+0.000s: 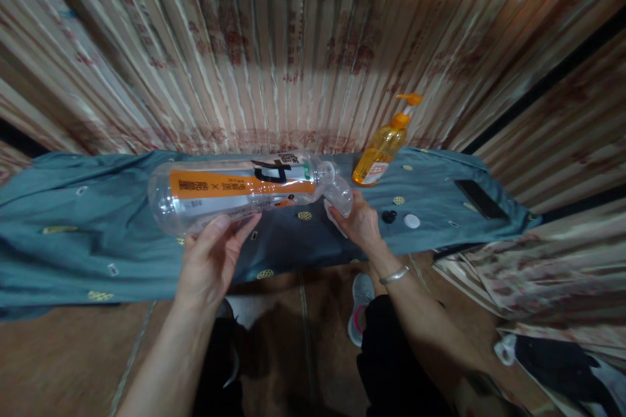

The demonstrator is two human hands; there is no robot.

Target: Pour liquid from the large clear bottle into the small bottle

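Note:
A large clear plastic bottle [239, 186] with an orange and white label lies sideways just above the cloth, its neck to the right. My left hand [210, 257] is closed on its lower side, thumb and fingers against the wall. At the large bottle's mouth, my right hand [359, 225] grips a small clear plastic bottle [339, 197], whose end meets or nearly meets the neck; the exact contact is unclear. The right fingers partly hide the small bottle. Beside my right hand lie a small black cap [389, 215] and a white round cap [411, 220].
An orange pump bottle [379, 156] with yellow liquid stands behind my right hand. A dark phone [482, 199] rests toward the right end of the narrow blue-green cloth-covered surface [132, 260]. Pleated patterned curtains [274, 58] hang behind and to the right.

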